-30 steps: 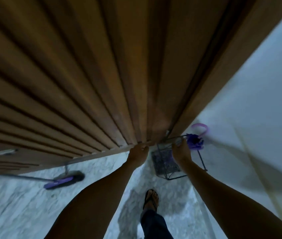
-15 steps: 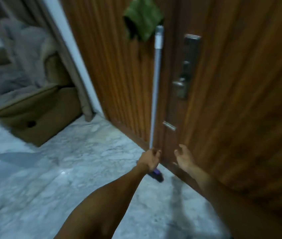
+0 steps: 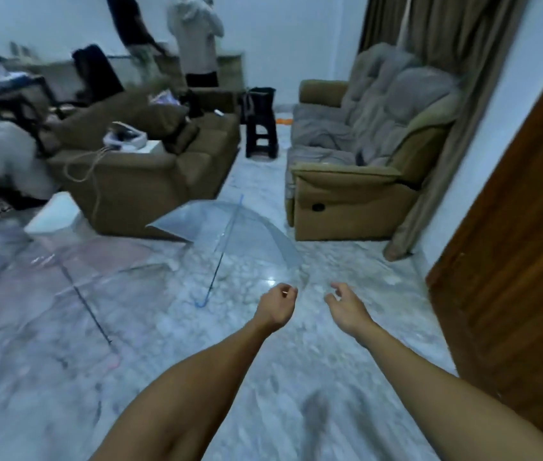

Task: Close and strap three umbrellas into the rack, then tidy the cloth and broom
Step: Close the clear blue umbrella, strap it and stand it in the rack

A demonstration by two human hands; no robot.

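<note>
Two open umbrellas [image 3: 230, 234] on the floor [image 3: 346, 271] ahead of both empty, loosely curled hands [image 3: 276, 306], likely next to close.

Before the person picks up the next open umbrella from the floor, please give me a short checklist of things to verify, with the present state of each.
1. Left hand free: ok, loosely curled, no grip on anything.
2. Right hand free: ok, fingers open and empty.
3. Blue-handled clear umbrella within sight: ok, it lies open on the floor ahead of the hands.
4. That umbrella closed: not ok, its canopy is spread.
5. Pink-tinted umbrella closed: not ok, it also lies open, further left.
6. Rack ready to receive: cannot tell, it is not in view.
</note>
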